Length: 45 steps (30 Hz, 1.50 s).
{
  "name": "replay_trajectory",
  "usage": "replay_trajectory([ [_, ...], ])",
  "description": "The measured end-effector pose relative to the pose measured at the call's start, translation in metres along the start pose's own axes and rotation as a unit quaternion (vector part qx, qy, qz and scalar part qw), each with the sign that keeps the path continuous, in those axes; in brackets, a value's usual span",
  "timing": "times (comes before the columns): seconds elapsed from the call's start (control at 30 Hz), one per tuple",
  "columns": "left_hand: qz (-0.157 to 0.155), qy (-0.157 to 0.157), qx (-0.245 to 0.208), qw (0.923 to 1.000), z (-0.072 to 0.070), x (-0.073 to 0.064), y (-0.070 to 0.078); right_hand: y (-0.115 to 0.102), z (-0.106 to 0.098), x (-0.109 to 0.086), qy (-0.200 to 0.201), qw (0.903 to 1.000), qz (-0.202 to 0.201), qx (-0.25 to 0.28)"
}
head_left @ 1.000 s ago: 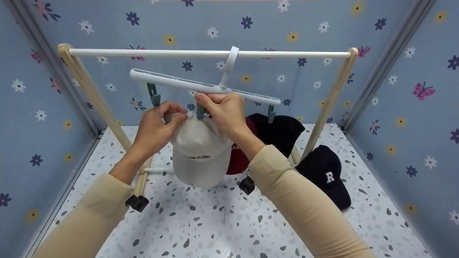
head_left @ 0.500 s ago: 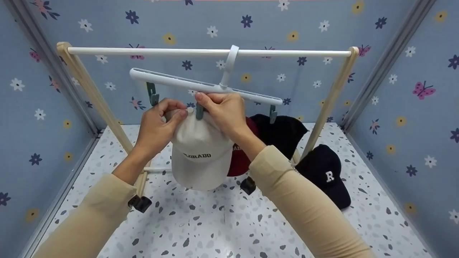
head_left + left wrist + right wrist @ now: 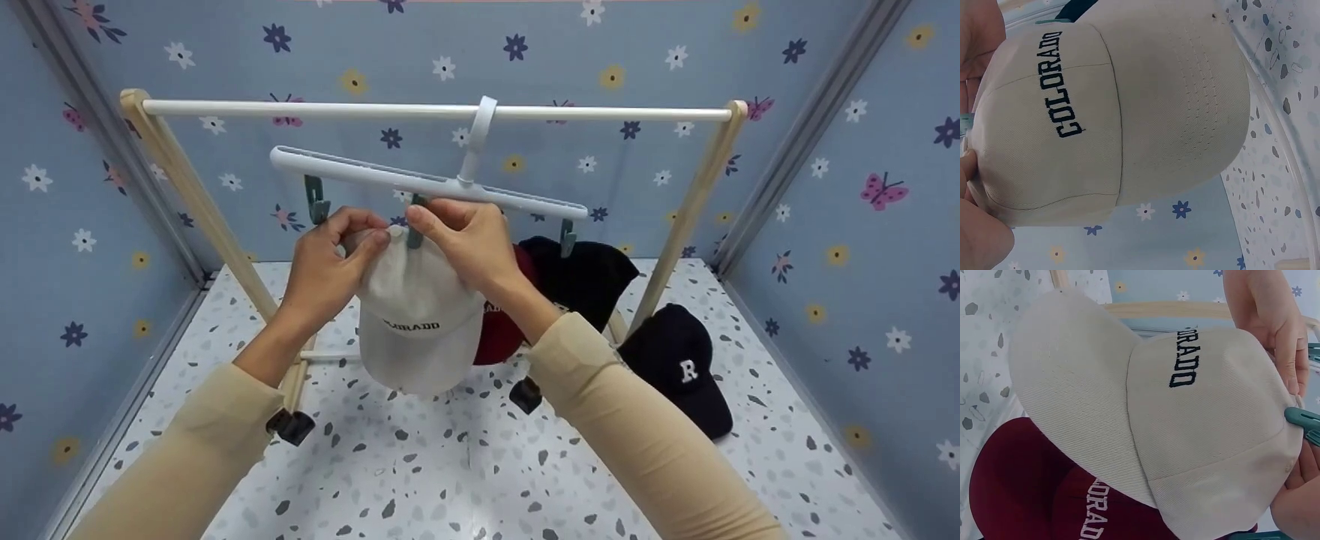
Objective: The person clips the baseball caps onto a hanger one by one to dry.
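A white cap [image 3: 420, 300] lettered COLORADO hangs brim down below the white clip hanger [image 3: 360, 169]. My left hand [image 3: 326, 274] pinches the top of its crown between thumb and fingers, beside the top button. Just to the right, a green clip [image 3: 1302, 417] bites the crown's edge in the right wrist view. My right hand [image 3: 480, 244] has its thumb over this clip, with fingers curled behind. In the left wrist view the cap's front [image 3: 1050, 129] fills much of the picture. The hanger tilts down to the right.
The hanger hooks over a white rail [image 3: 300, 109] on a wooden stand. A dark red cap [image 3: 501, 330] and a black cap [image 3: 585, 277] hang behind the right arm. A navy cap [image 3: 675, 375] with an R lies on the speckled floor. Another green clip [image 3: 316, 201] hangs at left.
My right thumb has slid slightly down the clip, uncovering its upper end, and the fingers have dropped a little from the hanger bar. The left hand keeps its pinch on the white cap.
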State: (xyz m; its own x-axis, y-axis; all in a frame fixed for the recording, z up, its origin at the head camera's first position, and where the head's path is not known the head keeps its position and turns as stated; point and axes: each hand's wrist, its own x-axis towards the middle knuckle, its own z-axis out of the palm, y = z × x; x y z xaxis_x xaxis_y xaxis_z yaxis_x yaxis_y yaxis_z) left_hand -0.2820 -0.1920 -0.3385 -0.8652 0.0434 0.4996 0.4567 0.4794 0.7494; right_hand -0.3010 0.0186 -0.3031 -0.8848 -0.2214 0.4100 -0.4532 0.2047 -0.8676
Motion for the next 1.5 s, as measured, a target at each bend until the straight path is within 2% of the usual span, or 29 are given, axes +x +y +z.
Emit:
replay_trajectory([
  [0.23, 0.018, -0.005, 0.000, 0.9998, 0.002, 0.001, -0.003, 0.006, -0.002, -0.005, -0.011, 0.9982, -0.049, -0.032],
  [0.53, 0.024, -0.012, 0.009, 0.9996, 0.003, 0.002, -0.004, 0.011, -0.008, -0.014, -0.028, 0.9918, -0.069, -0.103],
  [0.9, 0.026, -0.009, 0.021, 0.9994, 0.002, -0.001, -0.003, 0.021, -0.029, -0.032, -0.002, 0.9827, -0.136, -0.126],
  [1.03, 0.032, -0.005, 0.019, 0.9993, 0.002, -0.001, -0.004, 0.026, -0.039, -0.040, 0.004, 0.9816, -0.141, -0.128],
  [1.2, 0.053, 0.011, 0.014, 0.9984, 0.003, 0.000, -0.007, 0.034, -0.052, -0.050, 0.012, 0.9809, -0.143, -0.131],
  [1.5, 0.064, 0.020, 0.032, 0.9972, 0.001, -0.003, -0.015, 0.048, -0.078, -0.064, 0.027, 0.9824, -0.133, -0.128],
])
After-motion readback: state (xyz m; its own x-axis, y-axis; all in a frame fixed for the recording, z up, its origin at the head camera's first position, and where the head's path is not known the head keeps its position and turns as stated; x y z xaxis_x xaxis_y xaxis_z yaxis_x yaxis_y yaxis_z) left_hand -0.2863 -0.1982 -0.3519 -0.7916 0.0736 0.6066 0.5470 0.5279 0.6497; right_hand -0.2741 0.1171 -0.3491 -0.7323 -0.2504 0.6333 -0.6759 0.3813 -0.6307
